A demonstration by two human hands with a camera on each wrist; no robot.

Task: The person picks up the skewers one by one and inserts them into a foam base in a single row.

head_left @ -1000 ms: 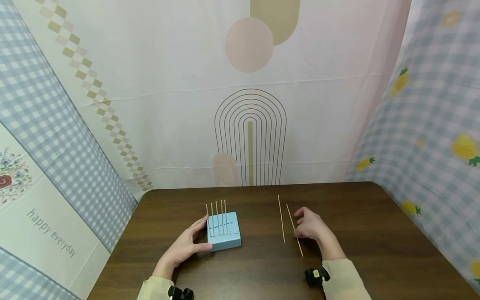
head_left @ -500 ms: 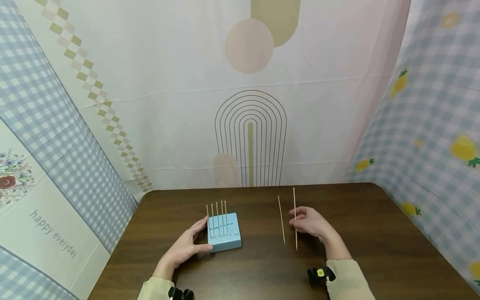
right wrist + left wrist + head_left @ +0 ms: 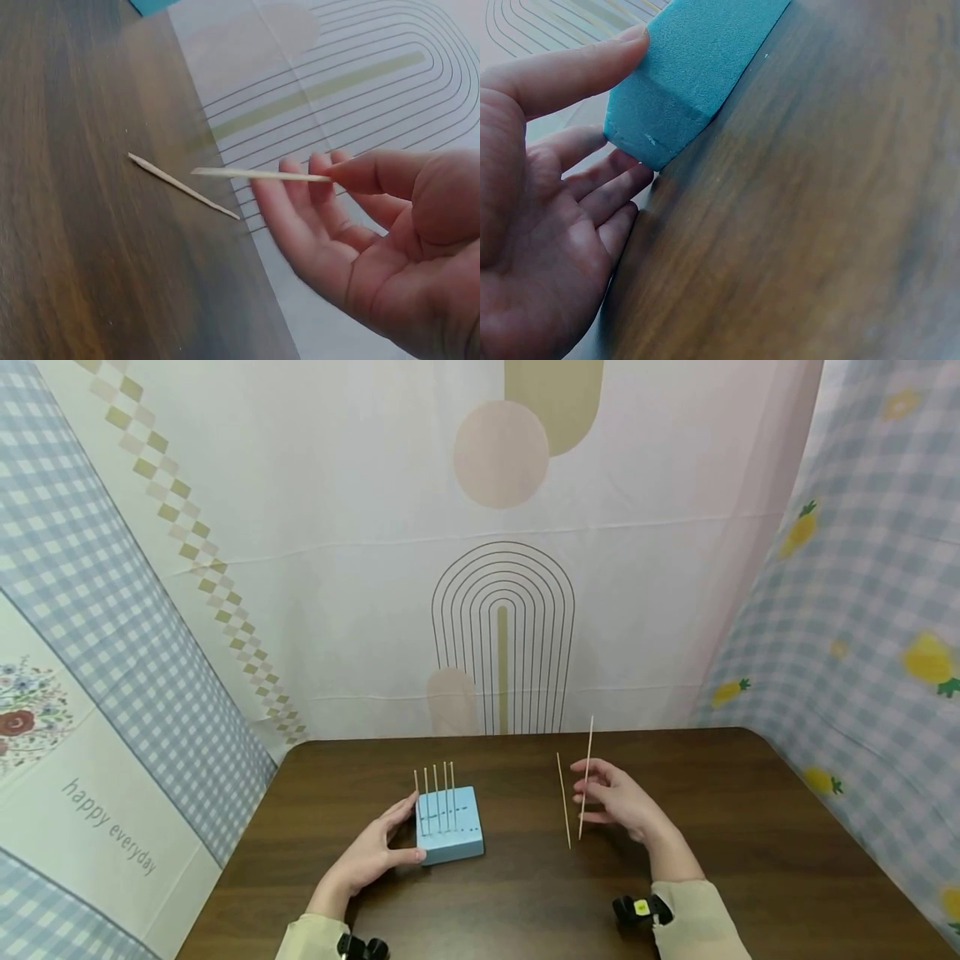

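Note:
A light blue block (image 3: 467, 822) with small holes in its top stands at the left middle of the table. Several thin wooden sticks (image 3: 435, 789) rise upright from its left part. My left hand (image 3: 366, 858) grips the block's left end, thumb on the near side and fingers along the far side; the left wrist view shows the thumb against the blue block (image 3: 682, 67). With thumb and fingers my right hand (image 3: 626, 806) pinches a wooden stick (image 3: 259, 175), raised nearly upright above the table. A second loose stick (image 3: 564, 802) lies just left of that hand.
The brown wooden table (image 3: 510, 902) ends at a white patterned cloth (image 3: 360, 627) behind it. Blue checked cloths hang at both sides. Each wrist carries a black camera (image 3: 641, 908).
My right hand has picked the stick up from the table, turned it upright and lifted it slightly leftward. The left hand and the blue block have stayed in place.

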